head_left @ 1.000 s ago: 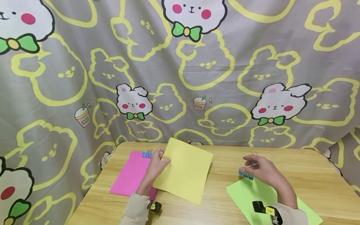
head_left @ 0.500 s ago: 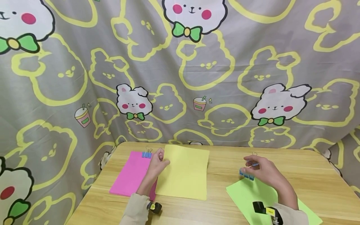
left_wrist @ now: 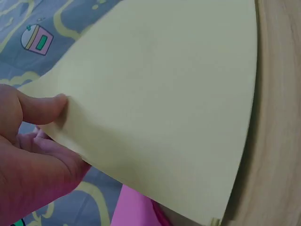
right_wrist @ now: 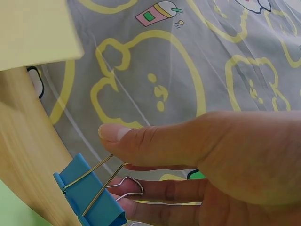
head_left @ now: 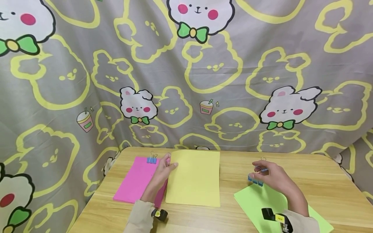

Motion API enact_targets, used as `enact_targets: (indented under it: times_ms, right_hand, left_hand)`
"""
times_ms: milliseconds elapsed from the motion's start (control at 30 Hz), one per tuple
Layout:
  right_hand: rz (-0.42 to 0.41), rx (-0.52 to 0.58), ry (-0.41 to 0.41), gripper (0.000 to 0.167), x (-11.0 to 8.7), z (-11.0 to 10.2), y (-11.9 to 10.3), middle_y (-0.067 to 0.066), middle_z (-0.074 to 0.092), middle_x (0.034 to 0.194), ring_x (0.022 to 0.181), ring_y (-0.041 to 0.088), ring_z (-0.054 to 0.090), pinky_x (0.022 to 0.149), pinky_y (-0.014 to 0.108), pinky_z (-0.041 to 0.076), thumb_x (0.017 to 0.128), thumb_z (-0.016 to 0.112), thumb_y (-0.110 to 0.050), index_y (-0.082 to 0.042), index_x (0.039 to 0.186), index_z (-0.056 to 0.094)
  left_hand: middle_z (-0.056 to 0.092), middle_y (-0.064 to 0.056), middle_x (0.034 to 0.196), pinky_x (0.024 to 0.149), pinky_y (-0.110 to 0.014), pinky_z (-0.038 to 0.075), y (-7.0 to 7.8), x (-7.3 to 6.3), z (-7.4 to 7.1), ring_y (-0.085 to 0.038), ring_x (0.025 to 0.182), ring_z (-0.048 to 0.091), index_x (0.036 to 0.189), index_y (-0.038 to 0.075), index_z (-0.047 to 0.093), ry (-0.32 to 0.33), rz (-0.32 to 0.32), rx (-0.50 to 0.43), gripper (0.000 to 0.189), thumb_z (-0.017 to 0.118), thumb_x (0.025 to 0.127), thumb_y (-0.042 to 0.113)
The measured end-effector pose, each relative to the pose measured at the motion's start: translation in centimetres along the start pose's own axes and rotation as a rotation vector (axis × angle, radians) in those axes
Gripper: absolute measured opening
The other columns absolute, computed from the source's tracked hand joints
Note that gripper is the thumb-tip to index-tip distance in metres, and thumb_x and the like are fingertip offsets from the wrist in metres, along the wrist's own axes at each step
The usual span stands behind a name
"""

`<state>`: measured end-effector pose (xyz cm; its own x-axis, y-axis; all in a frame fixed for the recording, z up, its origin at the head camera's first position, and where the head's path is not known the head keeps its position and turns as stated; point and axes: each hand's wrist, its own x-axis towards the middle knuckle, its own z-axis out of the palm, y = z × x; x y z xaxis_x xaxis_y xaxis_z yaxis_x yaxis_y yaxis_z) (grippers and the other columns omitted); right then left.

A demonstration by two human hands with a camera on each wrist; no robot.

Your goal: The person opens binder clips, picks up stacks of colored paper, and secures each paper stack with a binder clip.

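Observation:
My left hand [head_left: 161,173] pinches yellow paper [head_left: 195,178] at its left edge, thumb on the face toward me and fingers behind. In the left wrist view the yellow paper [left_wrist: 160,103] bends where the thumb presses it. My right hand [head_left: 272,176] holds a blue binder clip [right_wrist: 91,193] by its wire handles, between thumb and fingers. That binder clip [head_left: 255,180] is above the top edge of the green paper [head_left: 269,200]. The right forearm hides part of the green paper.
Pink paper [head_left: 135,181] lies at the left of the wooden table [head_left: 227,207], with a blue binder clip [head_left: 152,160] on its top edge. A wire loop [head_left: 263,159] shows just beyond the right hand. A patterned curtain [head_left: 233,94] hangs behind the table.
The yellow paper has turned from a tilt to nearly straight, its lower edge swinging right, while the left hand keeps its grip. The right hand and its binder clip have hardly moved.

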<state>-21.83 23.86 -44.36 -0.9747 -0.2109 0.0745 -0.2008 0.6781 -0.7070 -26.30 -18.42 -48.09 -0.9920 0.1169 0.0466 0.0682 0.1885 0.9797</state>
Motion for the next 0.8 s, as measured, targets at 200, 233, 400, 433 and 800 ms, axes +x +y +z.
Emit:
enact_targets:
  times_ms: [200,233,400,433,800]
  right_hand:
    - [0.004,0.003,-0.001,0.052,0.0,0.0,-0.1,0.016,0.071,0.11,0.097,0.031,0.069,0.081,0.043,0.058,0.092,0.079,-0.024,0.009,0.129,0.062]
    - [0.005,0.004,-0.001,0.052,0.0,-0.1,-0.1,0.017,0.071,0.111,0.097,0.031,0.069,0.082,0.044,0.058,0.092,0.079,-0.024,0.009,0.129,0.062]
    - [0.003,-0.002,-0.005,0.052,0.1,0.0,-0.1,0.019,0.071,0.112,0.097,0.031,0.07,0.081,0.043,0.058,0.092,0.079,-0.024,0.009,0.129,0.062]
    - [0.002,-0.004,-0.006,0.052,0.1,0.0,-0.2,0.018,0.071,0.112,0.097,0.031,0.07,0.081,0.042,0.058,0.092,0.079,-0.024,0.009,0.129,0.062]
    - [-0.007,0.009,-0.009,0.053,0.0,-0.1,0.1,0.022,0.071,0.117,0.097,0.032,0.071,0.079,0.041,0.059,0.09,0.081,-0.024,0.008,0.129,0.063]
  left_hand:
    - [0.064,-0.026,0.126,0.102,-0.049,0.051,1.2,-0.1,-0.7,-0.038,0.117,0.064,0.149,-0.002,0.041,0.092,0.06,-0.15,0.047,0.055,0.105,0.007]
    - [0.069,-0.023,0.118,0.094,-0.042,0.056,1.5,-0.2,-0.8,-0.033,0.106,0.069,0.143,-0.003,0.047,0.108,0.082,-0.182,0.04,0.054,0.105,0.006]
    - [0.074,-0.008,0.101,0.07,-0.021,0.054,2.6,-0.6,-0.9,-0.012,0.083,0.067,0.126,-0.008,0.057,0.166,0.154,-0.216,0.027,0.059,0.104,0.008]
    - [0.074,-0.006,0.098,0.07,-0.02,0.052,2.7,-0.6,-0.9,-0.011,0.081,0.065,0.125,-0.007,0.059,0.166,0.156,-0.207,0.027,0.06,0.103,0.008]
    - [0.065,0.002,0.083,0.083,-0.029,0.045,1.2,-0.3,-0.4,-0.011,0.081,0.054,0.109,-0.007,0.068,0.053,0.128,-0.071,0.019,0.068,0.098,0.007]
